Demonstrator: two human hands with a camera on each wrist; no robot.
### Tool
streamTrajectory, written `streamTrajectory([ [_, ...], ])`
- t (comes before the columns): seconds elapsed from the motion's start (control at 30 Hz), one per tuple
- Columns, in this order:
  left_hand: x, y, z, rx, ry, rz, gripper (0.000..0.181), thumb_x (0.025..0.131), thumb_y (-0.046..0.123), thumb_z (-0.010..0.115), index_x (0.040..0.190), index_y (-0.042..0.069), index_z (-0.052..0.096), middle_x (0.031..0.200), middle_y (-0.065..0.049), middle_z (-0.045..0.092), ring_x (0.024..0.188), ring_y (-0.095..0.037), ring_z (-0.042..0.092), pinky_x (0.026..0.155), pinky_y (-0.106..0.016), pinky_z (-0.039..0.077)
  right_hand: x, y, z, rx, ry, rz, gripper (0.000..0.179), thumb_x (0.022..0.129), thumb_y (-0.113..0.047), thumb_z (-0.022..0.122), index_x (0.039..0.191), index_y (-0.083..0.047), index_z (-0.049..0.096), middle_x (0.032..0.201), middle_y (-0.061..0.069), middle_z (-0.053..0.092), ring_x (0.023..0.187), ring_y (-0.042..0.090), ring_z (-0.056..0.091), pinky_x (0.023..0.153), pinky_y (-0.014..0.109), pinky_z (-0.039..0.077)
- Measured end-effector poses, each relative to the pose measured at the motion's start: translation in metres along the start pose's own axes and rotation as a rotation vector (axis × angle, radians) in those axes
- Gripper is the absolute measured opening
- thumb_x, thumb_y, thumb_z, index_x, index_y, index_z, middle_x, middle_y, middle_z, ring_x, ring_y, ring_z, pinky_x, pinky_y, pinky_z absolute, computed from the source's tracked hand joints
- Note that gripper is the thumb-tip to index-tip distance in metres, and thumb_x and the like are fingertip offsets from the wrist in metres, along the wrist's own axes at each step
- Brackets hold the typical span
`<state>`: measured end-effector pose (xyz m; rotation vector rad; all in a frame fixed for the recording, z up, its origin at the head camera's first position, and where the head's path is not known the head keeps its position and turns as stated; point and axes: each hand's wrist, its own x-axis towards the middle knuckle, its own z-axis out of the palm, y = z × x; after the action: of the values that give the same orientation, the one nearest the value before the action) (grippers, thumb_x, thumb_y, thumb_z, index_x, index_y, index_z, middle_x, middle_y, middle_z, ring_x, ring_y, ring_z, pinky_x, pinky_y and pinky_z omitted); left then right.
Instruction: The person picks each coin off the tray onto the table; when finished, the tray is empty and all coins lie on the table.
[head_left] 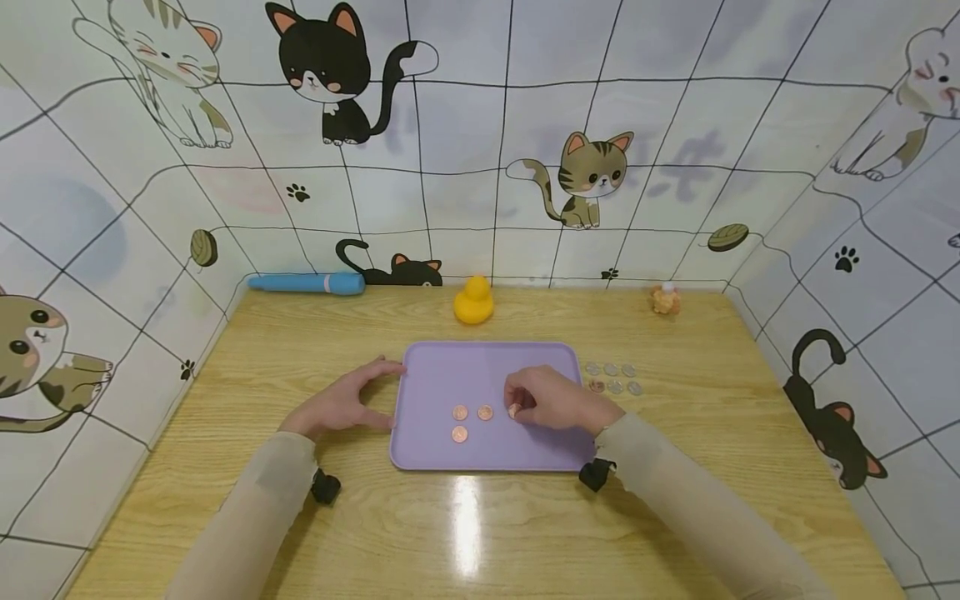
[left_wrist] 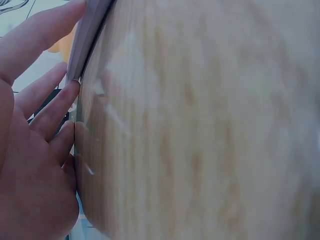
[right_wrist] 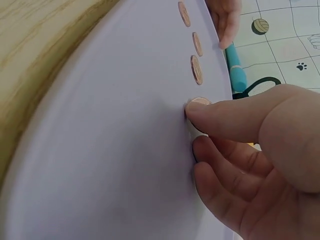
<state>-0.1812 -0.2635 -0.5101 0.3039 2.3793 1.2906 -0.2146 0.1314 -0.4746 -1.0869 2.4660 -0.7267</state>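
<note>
A purple tray (head_left: 525,358) lies on the wooden table, with three copper coins (head_left: 485,412) flat on its left half. My right hand (head_left: 551,398) is over the tray and pinches another copper coin (right_wrist: 202,100) with its thumb and fingers, close to the tray's surface. In the right wrist view the thumb covers part of that coin. My left hand (head_left: 345,402) is at the tray's left edge, fingers and thumb spread, fingertips against the rim. The left wrist view shows the same fingers (left_wrist: 50,107) along the tray's side.
Right of the tray lie several silver-coloured coins (head_left: 611,369) and a copper coin (head_left: 597,386). Along the back stand a yellow rubber duck (head_left: 474,302), a blue pen-shaped stick (head_left: 307,283) and a small orange figure (head_left: 665,299). A cat-print cloth (head_left: 465,125) surrounds the table.
</note>
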Motion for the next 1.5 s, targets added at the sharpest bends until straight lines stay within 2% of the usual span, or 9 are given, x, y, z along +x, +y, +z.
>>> streamTrajectory([
  [0.23, 0.0, 0.001, 0.0, 0.005, 0.0, -0.001, 0.085, 0.078, 0.031, 0.095, 0.151, 0.033, 0.053, 0.176, -0.009, 0.017, 0.162, -0.041, 0.0, 0.124, -0.073, 0.001, -0.002, 0.001, -0.001, 0.04, 0.001, 0.001, 0.016, 0.091, -0.005, 0.081, 0.091, -0.015, 0.069, 0.085, -0.007, 0.068, 0.079, 0.009, 0.061, 0.074, 0.026, 0.055],
  [0.57, -0.001, 0.003, 0.0, 0.028, 0.003, 0.01, 0.086, 0.077, 0.032, 0.095, 0.151, 0.033, 0.053, 0.176, -0.01, 0.018, 0.162, -0.041, 0.001, 0.125, -0.072, 0.003, -0.008, 0.003, -0.002, 0.121, 0.045, -0.036, 0.013, 0.09, -0.003, 0.082, 0.089, -0.012, 0.072, 0.085, -0.006, 0.071, 0.08, 0.008, 0.065, 0.075, 0.025, 0.058],
  [0.8, 0.0, 0.002, 0.0, 0.035, 0.003, 0.007, 0.086, 0.077, 0.033, 0.095, 0.152, 0.033, 0.052, 0.176, -0.01, 0.018, 0.162, -0.041, 0.002, 0.125, -0.072, 0.003, -0.013, 0.007, -0.002, 0.144, 0.071, -0.029, 0.01, 0.093, -0.008, 0.081, 0.09, -0.012, 0.072, 0.087, -0.005, 0.073, 0.082, 0.008, 0.067, 0.077, 0.025, 0.059],
  [1.1, 0.0, 0.0, 0.0, 0.024, 0.0, -0.007, 0.084, 0.078, 0.032, 0.095, 0.151, 0.034, 0.053, 0.176, -0.009, 0.017, 0.163, -0.04, 0.0, 0.124, -0.073, 0.002, -0.026, 0.015, -0.007, 0.203, 0.102, -0.013, 0.006, 0.094, -0.009, 0.079, 0.095, -0.012, 0.074, 0.092, -0.004, 0.075, 0.086, 0.009, 0.069, 0.078, 0.028, 0.06],
  [1.5, -0.001, 0.003, -0.001, 0.023, -0.005, -0.008, 0.086, 0.078, 0.033, 0.095, 0.152, 0.033, 0.052, 0.176, -0.009, 0.015, 0.163, -0.039, 0.0, 0.125, -0.072, 0.002, -0.056, 0.029, -0.022, 0.238, 0.226, 0.033, 0.006, 0.095, -0.012, 0.08, 0.097, -0.014, 0.074, 0.091, -0.007, 0.074, 0.082, 0.011, 0.067, 0.071, 0.027, 0.056],
])
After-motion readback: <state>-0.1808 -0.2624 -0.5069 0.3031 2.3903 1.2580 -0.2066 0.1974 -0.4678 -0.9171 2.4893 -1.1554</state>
